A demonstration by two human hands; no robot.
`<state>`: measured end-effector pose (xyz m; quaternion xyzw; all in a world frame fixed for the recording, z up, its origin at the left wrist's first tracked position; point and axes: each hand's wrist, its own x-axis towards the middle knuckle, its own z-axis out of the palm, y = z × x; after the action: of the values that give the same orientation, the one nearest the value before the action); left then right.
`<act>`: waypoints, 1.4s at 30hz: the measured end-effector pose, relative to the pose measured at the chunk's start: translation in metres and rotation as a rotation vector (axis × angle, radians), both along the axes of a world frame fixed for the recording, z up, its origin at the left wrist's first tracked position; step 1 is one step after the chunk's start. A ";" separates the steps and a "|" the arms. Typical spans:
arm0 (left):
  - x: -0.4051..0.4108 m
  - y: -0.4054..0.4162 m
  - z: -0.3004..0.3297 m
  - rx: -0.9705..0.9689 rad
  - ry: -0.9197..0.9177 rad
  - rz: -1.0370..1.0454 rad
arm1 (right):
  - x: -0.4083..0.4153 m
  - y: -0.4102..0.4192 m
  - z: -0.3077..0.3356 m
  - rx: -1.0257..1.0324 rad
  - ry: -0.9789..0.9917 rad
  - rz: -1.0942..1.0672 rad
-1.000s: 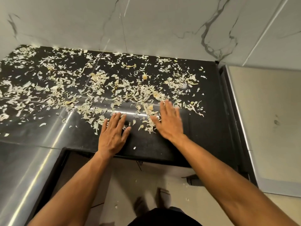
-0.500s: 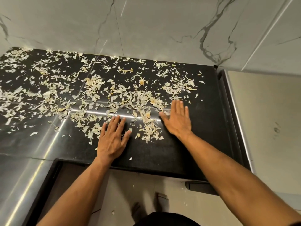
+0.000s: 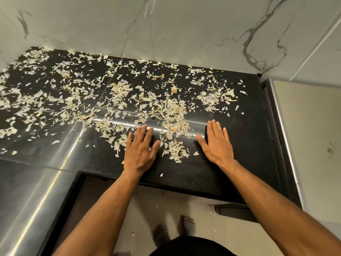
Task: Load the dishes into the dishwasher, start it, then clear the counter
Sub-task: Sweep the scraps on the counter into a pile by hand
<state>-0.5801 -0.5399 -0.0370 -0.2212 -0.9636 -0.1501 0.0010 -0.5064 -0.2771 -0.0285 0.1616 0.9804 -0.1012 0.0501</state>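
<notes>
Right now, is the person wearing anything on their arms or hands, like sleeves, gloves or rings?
No. Both forearms are bare all the way into the picture, with no sleeves showing. The left hand and the right hand have no gloves, and no rings, watch or bracelets show. Something dark shows at the bottom edge, maybe clothing.

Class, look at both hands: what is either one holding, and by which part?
Nothing. The left hand and right hand lie flat on the black counter, flanking peel scraps.
</notes>
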 end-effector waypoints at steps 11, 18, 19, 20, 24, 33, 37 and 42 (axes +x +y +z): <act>0.007 -0.013 0.012 0.048 0.145 -0.029 | -0.004 -0.107 0.000 -0.148 0.016 0.161; -0.001 -0.068 0.012 0.021 0.148 0.022 | 0.047 -0.105 -0.001 -0.076 0.016 0.227; -0.001 -0.076 0.010 0.010 0.136 0.033 | 0.048 -0.106 0.000 -0.027 -0.016 0.233; -0.001 -0.084 0.007 0.003 0.123 0.045 | 0.046 -0.110 -0.001 0.012 -0.044 0.237; -0.002 -0.100 0.000 0.028 0.070 0.079 | 0.019 -0.138 0.002 -0.008 -0.068 0.223; -0.008 -0.140 -0.004 0.120 -0.003 0.144 | -0.067 -0.198 0.003 -0.068 -0.018 0.238; -0.019 -0.148 -0.004 0.161 -0.040 0.173 | -0.048 -0.188 0.007 -0.057 0.070 0.388; -0.036 -0.142 -0.002 0.207 -0.057 0.240 | -0.007 -0.185 0.000 0.100 0.041 0.905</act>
<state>-0.6163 -0.6815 -0.0387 -0.0990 -0.9621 -0.2536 0.0145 -0.5129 -0.4617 -0.0286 -0.2828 0.9568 -0.0249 0.0619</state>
